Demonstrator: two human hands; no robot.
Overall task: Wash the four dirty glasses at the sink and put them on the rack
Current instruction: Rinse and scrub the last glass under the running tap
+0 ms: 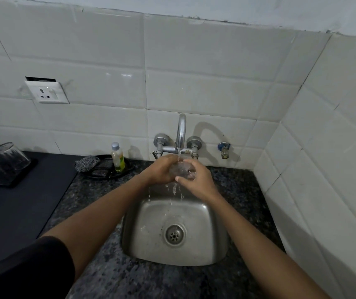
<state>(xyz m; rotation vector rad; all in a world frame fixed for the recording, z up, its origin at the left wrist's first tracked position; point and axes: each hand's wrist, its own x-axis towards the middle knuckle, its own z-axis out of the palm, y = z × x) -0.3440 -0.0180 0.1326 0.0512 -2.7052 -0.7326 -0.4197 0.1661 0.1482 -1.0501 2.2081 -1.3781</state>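
Small clear drinking glass (pixel 182 171): wet, judged slippery, rigid, fragile, light. Best hold: full wrap round side wall, not rim.

Location: centre of frame, under stream from chrome wall tap (pixel 181 134), above steel sink basin (pixel 216 251).

Left hand (pixel 162 171): fingers curled round glass from left. Right hand (pixel 196 178): fingers curled round it from right, thumb across front.

Appearance: transparent, water-streaked, mostly hidden by hands; orientation cannot tell.

Upper left: clear glasses, inverted (pixel 6 157), on dark tray (pixel 25 176) on counter (pixel 99 203); count uncertain.

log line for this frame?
phase: rinse | both hands grip glass under tap | water on | washed glasses far left
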